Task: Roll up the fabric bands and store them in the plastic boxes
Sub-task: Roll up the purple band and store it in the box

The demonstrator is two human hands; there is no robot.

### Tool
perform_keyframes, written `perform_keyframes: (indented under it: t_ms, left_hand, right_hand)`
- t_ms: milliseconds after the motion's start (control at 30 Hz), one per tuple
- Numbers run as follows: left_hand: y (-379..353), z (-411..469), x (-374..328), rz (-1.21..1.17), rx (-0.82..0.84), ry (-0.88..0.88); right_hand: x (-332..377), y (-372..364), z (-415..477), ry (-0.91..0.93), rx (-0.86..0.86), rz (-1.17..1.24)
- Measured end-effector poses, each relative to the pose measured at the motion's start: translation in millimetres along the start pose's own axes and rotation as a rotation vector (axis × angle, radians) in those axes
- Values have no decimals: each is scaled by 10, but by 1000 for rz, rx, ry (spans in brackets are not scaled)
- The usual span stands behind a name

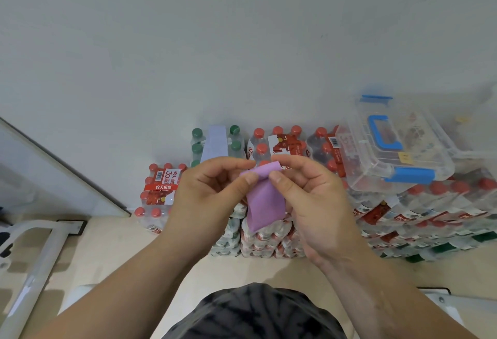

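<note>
One purple fabric band (265, 198) is up in the air btwn both hands, approx. level w/ the fingertips. Its top edge is curled over into a first small turn; the rest hangs flat and loose below the thumbs. Left hand (207, 198) pinches the band's top-left corner, thumb in front, forefinger behind. Right hand (314, 198) pinches the top-right corner the same way, other fingers loosely curled behind the cloth.

Beyond the right hand & further to its right: clear plastic box (398, 150), lid on, blue handle on top, blue clip on the near side. Contents too blurred to tell. It sits on a stack of red-capped bottle packs (435, 204). Straight beyond the fingertips, more shrink-wrapped packs stand against the white wall (242, 42), incl. a green-capped pack (215, 142) just past the left hand. Pale floor (113, 252) under the forearms. White metal frame (40, 258) far out to the left of the left hand. Dark patterned clothing (255, 311) btwn the forearms.
</note>
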State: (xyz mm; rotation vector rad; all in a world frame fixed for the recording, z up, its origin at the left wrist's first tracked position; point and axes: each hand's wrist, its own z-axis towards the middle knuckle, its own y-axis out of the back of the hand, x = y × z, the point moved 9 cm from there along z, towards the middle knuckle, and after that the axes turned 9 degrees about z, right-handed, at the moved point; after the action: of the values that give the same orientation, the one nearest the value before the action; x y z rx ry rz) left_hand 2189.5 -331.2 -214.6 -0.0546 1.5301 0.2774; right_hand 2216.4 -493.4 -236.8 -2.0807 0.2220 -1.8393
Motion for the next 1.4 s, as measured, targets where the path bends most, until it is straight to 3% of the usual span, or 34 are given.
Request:
perform_keyframes:
  t_ms: [300,800,1400]
  left_hand:
    - [5,-4,8,60,6,19]
    - [-47,25,65,56,26,57]
    - [-87,20,21,-71,52,76]
  right_hand:
    - [38,71,6,38,-36,-91]
    - [24,89,35,24,-52,-18]
    - [19,86,62,20,-4,-41]
